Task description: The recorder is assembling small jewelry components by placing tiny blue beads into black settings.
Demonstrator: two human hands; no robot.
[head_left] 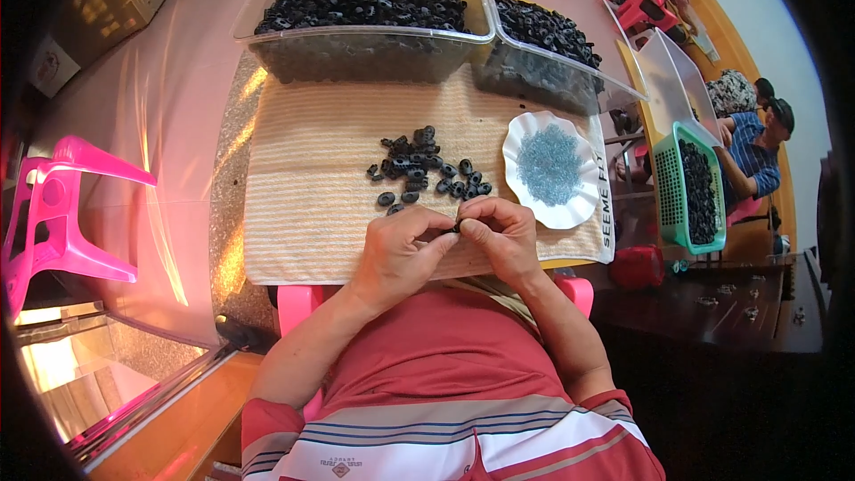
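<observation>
Red striped shirt (463,410) filled the bottom of the view, both forearms rising from it to the near edge of a beige mat (312,178). Left hand (401,254) and right hand (503,236) met there, fingertips pressed together around one small black ring (457,226), pinched between them so that only a sliver of it showed. Both hands were closed tight on that piece, knuckles raised, thumbs tucked in toward each other.

Just beyond the fingers lay a loose pile of rings (426,169) of the same kind, scattered over the middle of the mat, the nearest ones almost touching the hands. Right of the pile sat a white scalloped dish (570,205) holding a heap of tiny grey-blue parts (549,163); the right hand lay just beside its near rim.

At the far edge of the mat stood two clear bins (356,49), side by side, both heaped with black rings. Further right, a green basket (672,196) held more of them, and other people sat beyond it at pink stools. A pink stool (53,214) stood well off to the left.
</observation>
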